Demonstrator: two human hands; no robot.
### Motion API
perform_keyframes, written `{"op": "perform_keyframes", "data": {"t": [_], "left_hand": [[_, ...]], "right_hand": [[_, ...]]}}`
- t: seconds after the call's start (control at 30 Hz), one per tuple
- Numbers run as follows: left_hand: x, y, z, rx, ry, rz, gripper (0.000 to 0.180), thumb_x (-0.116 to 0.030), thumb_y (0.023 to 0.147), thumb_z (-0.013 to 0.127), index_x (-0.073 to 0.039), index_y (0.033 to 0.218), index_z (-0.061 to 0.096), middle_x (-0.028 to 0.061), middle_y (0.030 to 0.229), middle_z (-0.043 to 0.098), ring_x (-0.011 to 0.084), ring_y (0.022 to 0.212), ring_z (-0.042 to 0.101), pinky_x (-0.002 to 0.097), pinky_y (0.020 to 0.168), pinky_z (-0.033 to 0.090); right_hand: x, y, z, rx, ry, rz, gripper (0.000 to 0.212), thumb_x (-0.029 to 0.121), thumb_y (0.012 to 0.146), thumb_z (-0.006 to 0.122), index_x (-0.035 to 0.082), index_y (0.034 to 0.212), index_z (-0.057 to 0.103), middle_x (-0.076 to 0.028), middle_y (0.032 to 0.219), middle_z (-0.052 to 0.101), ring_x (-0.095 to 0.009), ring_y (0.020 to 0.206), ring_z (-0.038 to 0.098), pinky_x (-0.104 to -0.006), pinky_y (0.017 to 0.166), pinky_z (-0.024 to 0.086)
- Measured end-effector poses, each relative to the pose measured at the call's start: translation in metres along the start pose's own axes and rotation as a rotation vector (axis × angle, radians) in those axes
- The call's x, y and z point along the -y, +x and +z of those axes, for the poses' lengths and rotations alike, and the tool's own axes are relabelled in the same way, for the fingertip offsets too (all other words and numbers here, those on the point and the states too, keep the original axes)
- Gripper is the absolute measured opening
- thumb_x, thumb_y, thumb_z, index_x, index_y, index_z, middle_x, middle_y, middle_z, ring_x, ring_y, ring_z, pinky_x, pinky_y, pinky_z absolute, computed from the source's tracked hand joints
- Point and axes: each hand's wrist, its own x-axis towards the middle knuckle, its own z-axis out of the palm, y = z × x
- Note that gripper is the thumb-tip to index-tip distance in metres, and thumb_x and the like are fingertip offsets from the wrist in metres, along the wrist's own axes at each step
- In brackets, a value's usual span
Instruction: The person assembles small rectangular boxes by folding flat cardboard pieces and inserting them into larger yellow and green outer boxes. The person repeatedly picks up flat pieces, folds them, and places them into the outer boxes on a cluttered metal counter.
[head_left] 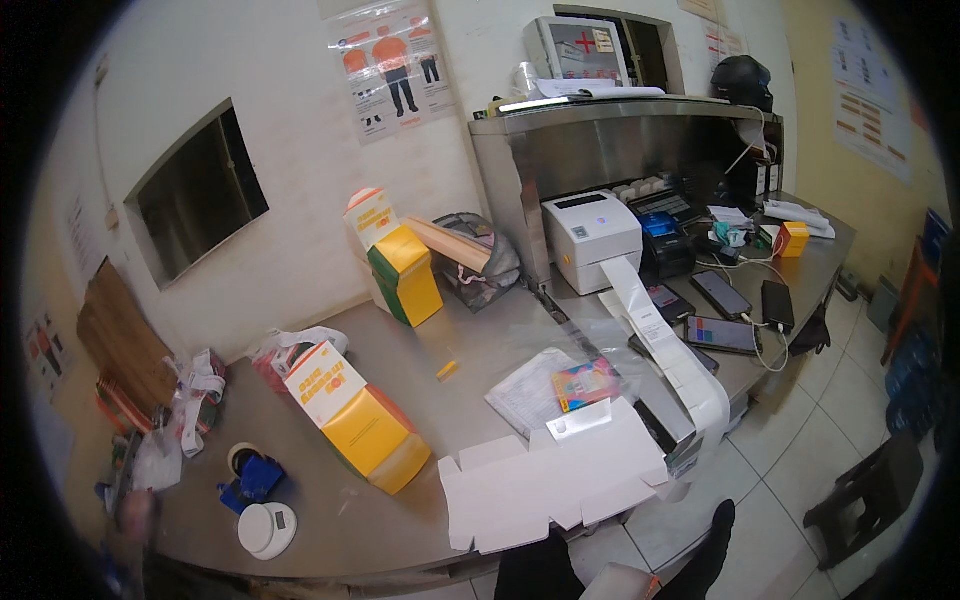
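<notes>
Neither of my hands shows in the head view. My dark-clad legs (540,568) reach in at the lower edge, and between them is the top of a pale object (618,583) with an orange edge, mostly cut off. On the steel table (400,545) in front of me lies an unfolded white cardboard carton (550,487), flat, with its flaps spread. A small colourful packet (586,384) and a white card (578,420) lie by its far edge, beside a paper sheet (530,390). A yellow, white and green carton (360,418) lies to the left.
A second such carton (405,272) stands near the wall. Front left are a white scale (267,530) and a blue tape dispenser (255,480). At the right, a white label printer (592,240) trails a long label strip (665,345), beside several phones (722,335) with cables. A dark stool (865,500) stands right.
</notes>
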Motion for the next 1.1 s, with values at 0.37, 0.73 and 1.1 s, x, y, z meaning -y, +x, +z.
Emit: {"op": "perform_keyframes", "data": {"t": [0.37,0.73,1.1], "left_hand": [[0.003,0.007,-0.009,-0.107,-0.048,-0.152,0.015,-0.008,0.090,0.053,-0.001,0.102,0.057,0.0166,0.093,0.056,0.0322,0.088,0.058,0.0331,0.074,0.047],[-0.026,0.050,-0.022,-0.140,-0.562,-0.104,0.010,-0.009,0.097,0.044,-0.004,0.097,0.052,-0.0029,0.087,0.048,0.0046,0.085,0.044,0.0195,0.077,0.036],[-0.008,0.043,-0.015,0.189,-0.556,-0.214,0.011,-0.008,0.093,0.054,-0.001,0.099,0.058,-0.0005,0.089,0.060,0.0051,0.085,0.054,0.0197,0.077,0.043]], "right_hand": [[0.045,-0.043,-0.048,-0.719,-0.354,-0.134,0.036,0.009,0.081,0.063,0.007,0.116,0.057,-0.014,0.103,0.062,-0.030,0.098,0.058,-0.0422,0.093,0.039],[0.043,-0.052,-0.091,-0.788,-0.462,-0.199,0.027,0.011,0.085,0.059,0.005,0.112,0.057,-0.012,0.115,0.056,-0.029,0.111,0.049,-0.0426,0.099,0.032],[0.039,-0.059,-0.087,-0.783,-0.333,-0.144,0.013,0.015,0.083,0.060,0.003,0.088,0.058,-0.012,0.088,0.060,-0.031,0.092,0.057,-0.0482,0.102,0.031]]}}
